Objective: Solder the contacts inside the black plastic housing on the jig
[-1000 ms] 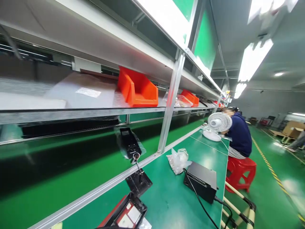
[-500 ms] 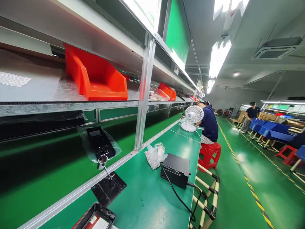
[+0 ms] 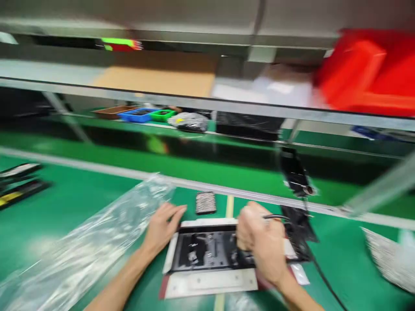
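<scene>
A black rectangular housing [image 3: 207, 250] with small fittings inside lies in a white-and-red holder [image 3: 201, 283] on the green bench. My right hand [image 3: 261, 237] is closed in a fist over the housing's right part, and a black cord leaves the top of it. The grip and cord look like those of an electric screwdriver; the tool's body is mostly hidden. At the holder's upper left corner rests my left hand [image 3: 164, 226], fingers stretched out, holding nothing. A small dark tray of screws [image 3: 205, 203] sits just behind the holder.
Clear plastic bags [image 3: 97, 242] stretch across the left bench. Black parts [image 3: 21, 183] lie far left. A metal stand [image 3: 308, 190] and a bag of small parts [image 3: 389, 259] are at the right. Above runs a shelf with a red bin [image 3: 366, 77].
The view has swung left and down from the aisle to the bench in front of me. Both my hands and the housing have come into sight.
</scene>
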Available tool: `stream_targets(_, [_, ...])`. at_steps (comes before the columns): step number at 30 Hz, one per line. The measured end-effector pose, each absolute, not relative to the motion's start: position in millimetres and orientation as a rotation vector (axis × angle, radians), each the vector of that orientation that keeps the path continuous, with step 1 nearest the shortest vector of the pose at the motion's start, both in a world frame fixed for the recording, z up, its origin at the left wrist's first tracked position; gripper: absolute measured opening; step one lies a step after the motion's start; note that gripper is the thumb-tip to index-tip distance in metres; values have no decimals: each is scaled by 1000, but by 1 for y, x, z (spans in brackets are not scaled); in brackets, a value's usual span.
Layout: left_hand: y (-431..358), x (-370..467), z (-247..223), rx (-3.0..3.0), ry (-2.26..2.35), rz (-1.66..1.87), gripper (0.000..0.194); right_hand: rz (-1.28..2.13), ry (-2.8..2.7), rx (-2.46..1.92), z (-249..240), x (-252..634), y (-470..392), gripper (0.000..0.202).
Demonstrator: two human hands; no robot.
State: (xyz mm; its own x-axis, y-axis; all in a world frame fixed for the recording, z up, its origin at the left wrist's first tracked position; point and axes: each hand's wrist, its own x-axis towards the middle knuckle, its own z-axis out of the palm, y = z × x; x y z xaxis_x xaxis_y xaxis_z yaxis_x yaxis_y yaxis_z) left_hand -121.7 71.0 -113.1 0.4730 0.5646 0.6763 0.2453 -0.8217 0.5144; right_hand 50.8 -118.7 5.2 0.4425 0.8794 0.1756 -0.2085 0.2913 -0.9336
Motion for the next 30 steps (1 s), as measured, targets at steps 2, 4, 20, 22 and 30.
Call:
stream_targets(2, [73, -154, -118, 2424, 793, 1263, 22, 851, -806, -959, 4, 51, -113, 49])
stream_targets(4, [75, -157, -121, 2435, 825, 1259, 22, 809, -839, -951, 8, 54, -114, 49])
stream_targets(20, [73, -145, -120, 2368, 771, 1262, 24, 701, -853, -1077, 23, 51, -116, 54])
stream_targets(22, [74, -145, -119, 2373, 767, 1263, 23, 700, -853, -1082, 22, 52, -117, 54])
stream_targets(30, [65, -145, -99, 2304, 703, 1372, 20, 696, -851, -1065, 24, 50, -117, 53])
